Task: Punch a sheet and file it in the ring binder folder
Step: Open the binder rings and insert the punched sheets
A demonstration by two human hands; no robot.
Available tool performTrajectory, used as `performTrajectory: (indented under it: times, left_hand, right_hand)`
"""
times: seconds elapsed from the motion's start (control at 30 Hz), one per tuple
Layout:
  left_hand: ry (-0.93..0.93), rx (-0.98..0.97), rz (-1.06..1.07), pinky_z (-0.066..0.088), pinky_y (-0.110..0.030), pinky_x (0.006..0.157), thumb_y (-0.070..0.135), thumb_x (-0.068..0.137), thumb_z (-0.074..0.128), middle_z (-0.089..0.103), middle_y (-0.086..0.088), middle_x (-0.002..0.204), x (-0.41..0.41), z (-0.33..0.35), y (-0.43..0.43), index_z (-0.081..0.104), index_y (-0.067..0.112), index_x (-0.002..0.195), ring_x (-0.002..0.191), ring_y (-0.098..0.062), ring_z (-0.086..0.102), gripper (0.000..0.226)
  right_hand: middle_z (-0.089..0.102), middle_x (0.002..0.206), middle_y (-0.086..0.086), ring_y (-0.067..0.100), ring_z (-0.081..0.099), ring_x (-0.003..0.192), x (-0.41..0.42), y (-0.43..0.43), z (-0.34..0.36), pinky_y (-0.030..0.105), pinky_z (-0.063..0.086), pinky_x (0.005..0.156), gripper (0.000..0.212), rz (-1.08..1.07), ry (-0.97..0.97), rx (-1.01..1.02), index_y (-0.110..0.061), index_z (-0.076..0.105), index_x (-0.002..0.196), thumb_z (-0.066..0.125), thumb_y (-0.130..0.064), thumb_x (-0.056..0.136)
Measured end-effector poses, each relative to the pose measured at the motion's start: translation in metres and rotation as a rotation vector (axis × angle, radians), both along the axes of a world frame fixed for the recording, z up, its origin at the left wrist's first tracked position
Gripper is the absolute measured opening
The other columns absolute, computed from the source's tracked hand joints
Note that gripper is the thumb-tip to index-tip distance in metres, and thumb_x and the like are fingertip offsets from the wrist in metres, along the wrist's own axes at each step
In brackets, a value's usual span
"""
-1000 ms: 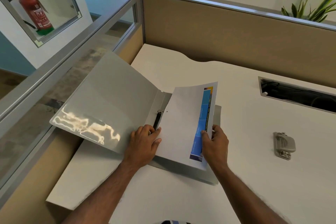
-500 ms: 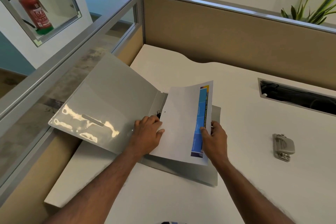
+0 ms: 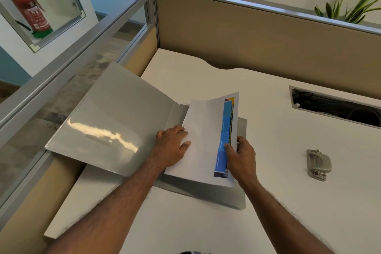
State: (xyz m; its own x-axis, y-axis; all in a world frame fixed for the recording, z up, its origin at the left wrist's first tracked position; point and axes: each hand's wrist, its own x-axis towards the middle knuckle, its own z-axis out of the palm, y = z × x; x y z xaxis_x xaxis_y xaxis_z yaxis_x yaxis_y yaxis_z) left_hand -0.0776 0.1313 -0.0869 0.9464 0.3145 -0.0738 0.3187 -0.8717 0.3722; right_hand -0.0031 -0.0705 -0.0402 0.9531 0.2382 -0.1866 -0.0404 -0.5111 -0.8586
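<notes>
A grey ring binder folder (image 3: 115, 121) lies open on the white desk (image 3: 288, 202), its front cover propped up to the left. A white sheet (image 3: 204, 140) with a blue printed strip along its right edge lies tilted over the binder's right half. My left hand (image 3: 172, 146) rests palm down on the sheet's left edge, over the spine, and hides the rings. My right hand (image 3: 242, 155) pinches the sheet's right edge by the blue strip and holds that side raised. A grey metal hole punch (image 3: 318, 164) sits on the desk to the right.
Tan partition walls (image 3: 257, 43) close the desk at the back and left. A cable slot (image 3: 334, 107) opens in the desk at the back right. Plants (image 3: 350, 6) stand behind the partition. A fire extinguisher (image 3: 28, 10) stands in a wall niche at far left.
The sheet has moved left toward the spine. My left hand has slid forward over the ring mechanism, which showed before and is now covered. My right hand followed with the sheet's edge.
</notes>
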Motion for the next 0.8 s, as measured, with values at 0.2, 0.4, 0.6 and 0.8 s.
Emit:
performTrajectory:
  times: [0.2, 0.4, 0.6, 0.8]
  left_hand:
    - [-0.007, -0.065, 0.000, 0.023, -0.037, 0.106, 0.043, 0.096, 0.041, 0.040, 0.008, 0.149, -0.003, -0.003, -0.003, 0.049, 0.024, 0.135, 0.134, -0.011, 0.038, 0.044]
    - [-0.229, -0.020, 0.153, 0.043, -0.035, 0.087, 0.037, 0.086, 0.061, 0.065, 0.005, 0.107, -0.024, -0.008, 0.005, 0.070, 0.022, 0.104, 0.097, -0.016, 0.058, 0.025]
    - [-0.256, -0.166, 0.277, 0.050, -0.021, 0.068, 0.037, 0.085, 0.066, 0.066, 0.005, 0.093, -0.040, -0.004, 0.000, 0.073, 0.019, 0.096, 0.077, -0.009, 0.059, 0.022]
    - [-0.167, -0.215, 0.340, 0.055, -0.028, 0.066, 0.038, 0.085, 0.065, 0.064, 0.007, 0.091, -0.036, -0.001, -0.004, 0.073, 0.021, 0.088, 0.073, -0.009, 0.060, 0.019]
  right_hand:
    - [0.057, 0.103, -0.004, 0.005, 0.060, 0.072, 0.001, 0.001, -0.003, 0.008, 0.047, 0.045, 0.014, 0.009, 0.007, 0.018, -0.020, 0.047, 0.105, 0.056, -0.025, 0.095]
    - [0.057, 0.108, -0.001, 0.015, 0.061, 0.085, 0.006, -0.004, -0.015, 0.013, 0.046, 0.052, 0.016, 0.000, 0.033, -0.023, -0.019, 0.046, 0.107, 0.055, -0.026, 0.096]
    - [0.057, 0.108, 0.000, 0.018, 0.063, 0.084, 0.004, -0.007, -0.033, 0.019, 0.052, 0.057, 0.016, -0.021, 0.094, -0.061, -0.018, 0.046, 0.104, 0.056, -0.027, 0.095]
    - [0.057, 0.111, 0.003, 0.020, 0.062, 0.090, 0.004, -0.012, -0.044, 0.028, 0.057, 0.067, 0.016, -0.016, 0.102, -0.099, -0.017, 0.045, 0.104, 0.055, -0.025, 0.096]
